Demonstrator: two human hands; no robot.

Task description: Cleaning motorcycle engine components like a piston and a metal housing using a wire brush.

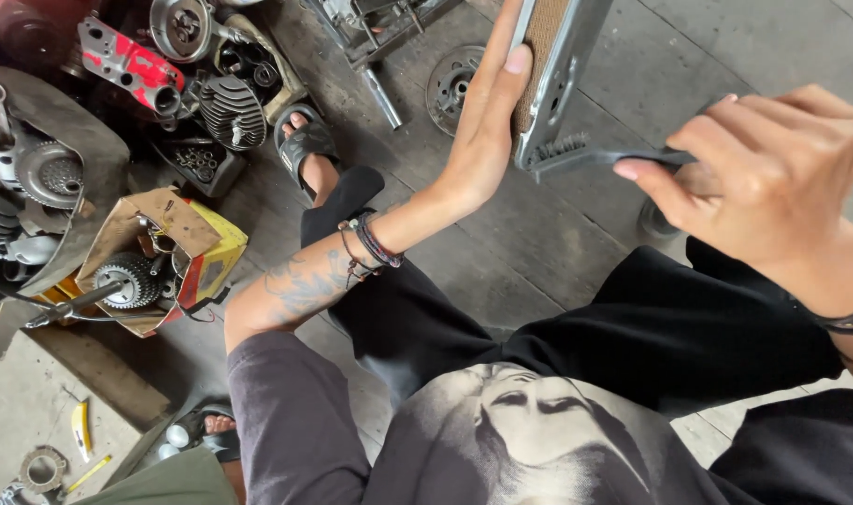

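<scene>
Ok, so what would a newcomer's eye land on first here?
Top centre, the left hand presses flat against an upright grey metal panel with a ribbed tan face, while the right hand holds a dark brush at its lower edge. At left, a torn cardboard box holds a toothed gear, among scattered engine parts.

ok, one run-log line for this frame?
left hand: flat against metal panel | right hand: gripping dark brush, bristles on panel edge | floor: engine parts

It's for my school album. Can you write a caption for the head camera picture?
Left hand steadies a flat metal part while right hand brushes its edge with a dark brush.
</scene>
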